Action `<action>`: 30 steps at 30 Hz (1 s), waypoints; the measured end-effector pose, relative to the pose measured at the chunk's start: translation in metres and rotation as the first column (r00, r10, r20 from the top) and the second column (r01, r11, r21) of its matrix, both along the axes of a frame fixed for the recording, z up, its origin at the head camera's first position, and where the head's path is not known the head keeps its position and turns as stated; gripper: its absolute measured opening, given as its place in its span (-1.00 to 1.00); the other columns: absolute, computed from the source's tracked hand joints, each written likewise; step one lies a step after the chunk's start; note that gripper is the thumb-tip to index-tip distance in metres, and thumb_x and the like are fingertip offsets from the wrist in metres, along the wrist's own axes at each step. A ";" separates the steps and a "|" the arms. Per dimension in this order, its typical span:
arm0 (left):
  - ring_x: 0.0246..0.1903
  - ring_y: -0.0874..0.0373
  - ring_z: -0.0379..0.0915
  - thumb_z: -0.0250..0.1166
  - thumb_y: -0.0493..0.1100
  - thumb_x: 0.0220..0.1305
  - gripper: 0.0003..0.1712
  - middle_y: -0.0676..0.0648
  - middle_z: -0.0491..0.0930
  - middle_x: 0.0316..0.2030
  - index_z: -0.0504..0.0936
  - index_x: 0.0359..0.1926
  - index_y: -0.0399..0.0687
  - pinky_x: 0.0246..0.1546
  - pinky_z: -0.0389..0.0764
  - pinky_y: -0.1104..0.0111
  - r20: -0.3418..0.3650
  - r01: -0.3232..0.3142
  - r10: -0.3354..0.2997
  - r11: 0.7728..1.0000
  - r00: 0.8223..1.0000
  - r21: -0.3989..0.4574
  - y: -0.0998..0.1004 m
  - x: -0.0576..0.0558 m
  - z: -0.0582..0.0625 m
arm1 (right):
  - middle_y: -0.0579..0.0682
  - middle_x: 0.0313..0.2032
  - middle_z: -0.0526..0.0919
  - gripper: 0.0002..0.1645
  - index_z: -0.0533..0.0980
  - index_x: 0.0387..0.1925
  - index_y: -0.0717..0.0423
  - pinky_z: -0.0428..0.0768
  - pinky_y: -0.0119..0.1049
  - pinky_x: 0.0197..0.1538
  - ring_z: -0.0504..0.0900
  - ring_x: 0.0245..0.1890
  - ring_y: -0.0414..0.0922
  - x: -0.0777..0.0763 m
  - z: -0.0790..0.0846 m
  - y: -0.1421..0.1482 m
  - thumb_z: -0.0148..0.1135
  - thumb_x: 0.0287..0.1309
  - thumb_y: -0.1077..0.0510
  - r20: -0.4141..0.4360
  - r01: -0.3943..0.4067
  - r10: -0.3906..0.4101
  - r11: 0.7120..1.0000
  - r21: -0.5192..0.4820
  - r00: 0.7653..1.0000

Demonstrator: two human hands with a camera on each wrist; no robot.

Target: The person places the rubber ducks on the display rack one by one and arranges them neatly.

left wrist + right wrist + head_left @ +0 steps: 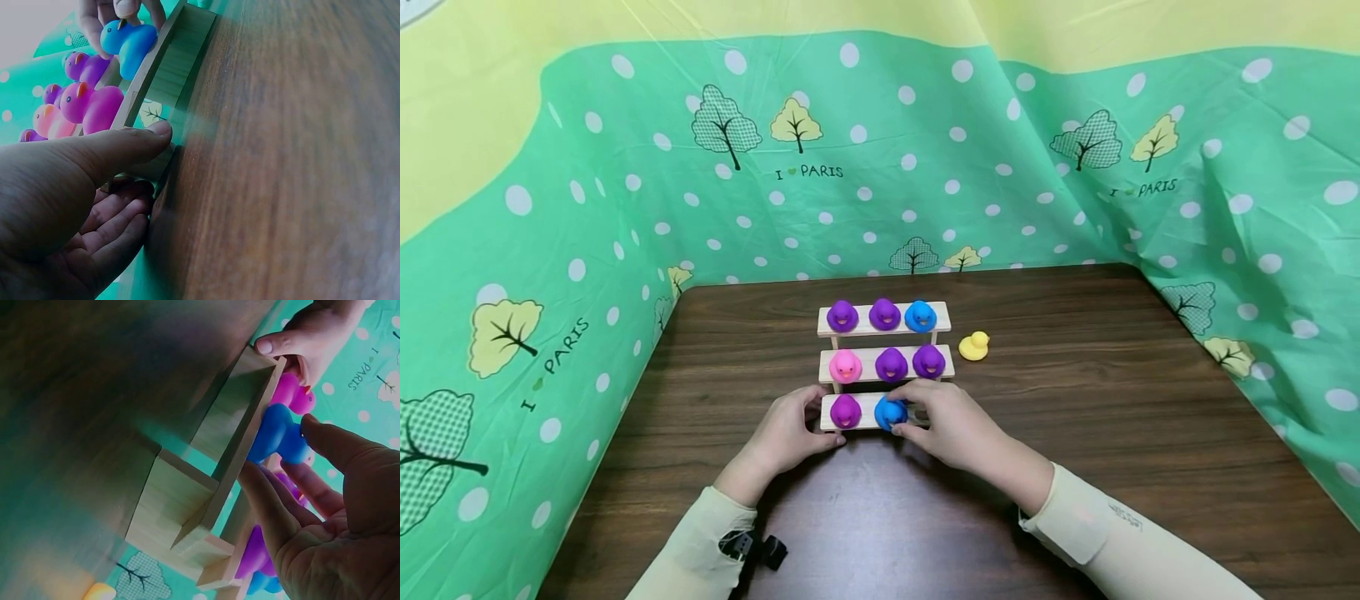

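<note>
A three-step wooden rack (867,364) stands on the table, with small rubber ducks on its steps. My left hand (785,430) grips the left end of the bottom step; in the left wrist view its thumb (147,140) lies along the front. With thumb and fingers, my right hand (958,427) pinches a blue duck (889,412) at the middle of that step. In the right wrist view this blue duck (275,434) sits on the board, the thumb at its head. A magenta-purple duck (846,412) is to its left.
Purple ducks (891,365), a pink duck (846,367) and another blue duck (921,316) occupy the upper steps. A yellow duck (974,346) sits on the dark wooden table (1060,358) right of the rack. Green dotted cloth (865,217) encloses the table's back and sides.
</note>
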State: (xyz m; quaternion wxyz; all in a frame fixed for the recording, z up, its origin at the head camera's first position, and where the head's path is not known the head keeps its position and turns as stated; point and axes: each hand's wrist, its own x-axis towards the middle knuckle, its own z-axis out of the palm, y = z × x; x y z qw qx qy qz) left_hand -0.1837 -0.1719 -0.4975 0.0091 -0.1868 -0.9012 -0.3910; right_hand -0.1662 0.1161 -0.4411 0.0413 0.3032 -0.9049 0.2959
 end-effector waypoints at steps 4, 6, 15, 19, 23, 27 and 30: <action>-0.14 0.22 0.72 0.76 -0.13 -0.12 -0.44 0.10 0.73 -0.21 0.63 -0.13 0.04 0.03 0.67 0.19 0.001 0.001 -0.001 1.000 1.000 -0.001 0.000 0.000 0.000 | -0.09 0.04 0.75 -0.50 0.68 0.12 0.05 0.68 -0.15 0.11 0.70 0.06 -0.11 0.002 0.002 0.007 0.61 0.15 0.09 0.000 0.003 -0.003 1.000 0.000 1.000; -0.13 0.21 0.72 0.76 -0.13 -0.12 -0.44 0.09 0.73 -0.21 0.62 -0.13 0.04 0.03 0.68 0.19 0.003 0.001 -0.001 1.000 1.000 0.001 0.000 0.000 0.000 | -0.07 0.04 0.75 -0.48 0.68 0.14 0.07 0.69 -0.13 0.09 0.71 0.05 -0.08 0.004 0.003 0.012 0.61 0.14 0.11 0.008 0.002 -0.002 1.000 -0.008 1.000; -0.14 0.21 0.73 0.76 -0.12 -0.12 -0.43 0.08 0.74 -0.20 0.63 -0.11 0.02 0.01 0.68 0.18 -0.002 0.008 -0.008 1.000 1.000 0.010 0.000 0.000 -0.001 | -0.06 -0.01 0.76 -0.54 0.69 0.09 0.13 0.70 -0.07 0.09 0.75 0.00 -0.08 0.006 0.004 0.049 0.60 0.13 0.22 0.147 0.041 -0.034 0.998 -0.051 0.989; -0.15 0.21 0.72 0.76 -0.11 -0.12 -0.42 0.08 0.74 -0.20 0.63 -0.10 0.02 0.00 0.68 0.18 -0.007 0.007 -0.007 1.000 1.000 0.003 -0.001 0.000 -0.001 | -0.08 -0.02 0.77 -0.58 0.71 0.04 0.11 0.70 -0.08 0.10 0.75 0.01 -0.08 0.004 0.003 0.066 0.59 0.12 0.25 0.224 0.066 -0.048 0.995 -0.077 0.974; -0.16 0.23 0.72 0.77 -0.11 -0.13 -0.43 0.09 0.74 -0.21 0.63 -0.11 0.03 -0.01 0.68 0.17 -0.013 0.008 -0.008 1.000 1.000 0.005 -0.001 0.000 -0.001 | -0.08 -0.05 0.78 -0.59 0.72 0.03 0.08 0.70 -0.05 0.10 0.74 0.00 -0.07 -0.002 0.004 0.081 0.60 0.12 0.23 0.278 0.114 -0.089 0.991 -0.074 0.956; -0.17 0.23 0.72 0.77 -0.12 -0.14 -0.43 0.10 0.74 -0.22 0.63 -0.12 0.02 -0.01 0.68 0.18 -0.016 0.008 -0.007 1.000 1.000 0.006 -0.001 -0.001 -0.001 | -0.02 -0.05 0.79 -0.59 0.71 0.04 0.09 0.69 0.01 0.09 0.74 0.00 -0.03 -0.013 0.004 0.097 0.59 0.14 0.19 0.312 0.174 -0.144 0.982 -0.071 0.939; -0.16 0.22 0.72 0.77 -0.12 -0.14 -0.42 0.09 0.74 -0.21 0.63 -0.12 0.02 0.00 0.68 0.18 -0.014 0.005 -0.005 1.000 1.000 0.005 0.000 -0.001 -0.001 | 0.03 -0.04 0.78 -0.57 0.69 0.05 0.11 0.69 0.02 0.08 0.74 0.00 0.00 -0.026 0.004 0.110 0.59 0.15 0.17 0.323 0.220 -0.182 0.972 -0.083 0.929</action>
